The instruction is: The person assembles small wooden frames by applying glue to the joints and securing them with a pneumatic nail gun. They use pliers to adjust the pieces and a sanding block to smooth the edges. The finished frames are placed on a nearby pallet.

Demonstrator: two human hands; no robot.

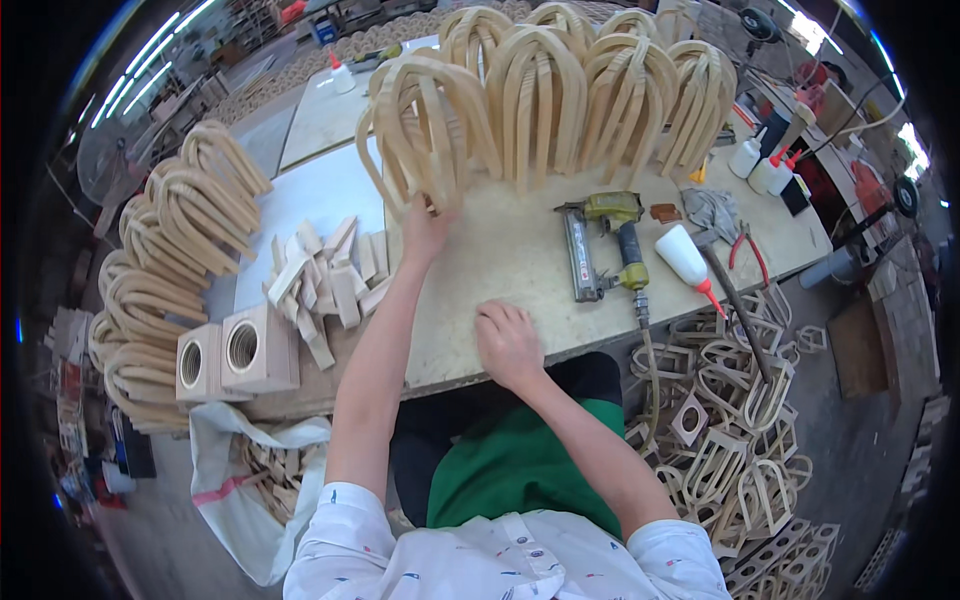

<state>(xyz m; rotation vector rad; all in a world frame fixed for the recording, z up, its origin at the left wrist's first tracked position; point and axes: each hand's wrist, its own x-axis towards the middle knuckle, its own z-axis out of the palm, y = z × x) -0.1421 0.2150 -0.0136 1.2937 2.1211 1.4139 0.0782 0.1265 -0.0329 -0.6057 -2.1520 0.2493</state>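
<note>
My left hand (427, 228) reaches forward across the table. Its fingers are closed on the lower end of an arched wooden frame (432, 100), which stands at the left end of the far group. Close to the table's front edge, my right hand (508, 345) rests on the tabletop with its fingers curled in and nothing visible in them. To the right of it lies a yellow-green nail gun (612, 240) with an air hose attached. A white glue bottle (682, 257) with a red tip lies beside the gun.
More arched frames (200, 205) line the left side. Loose wood pieces (335, 280) and two holed wooden blocks (262, 350) sit left of my arm. Red pliers (750, 255), a rag (710, 212) and several bottles (765, 172) are at right. Frames pile (740, 400) below; a white sack (235, 510) stands at lower left.
</note>
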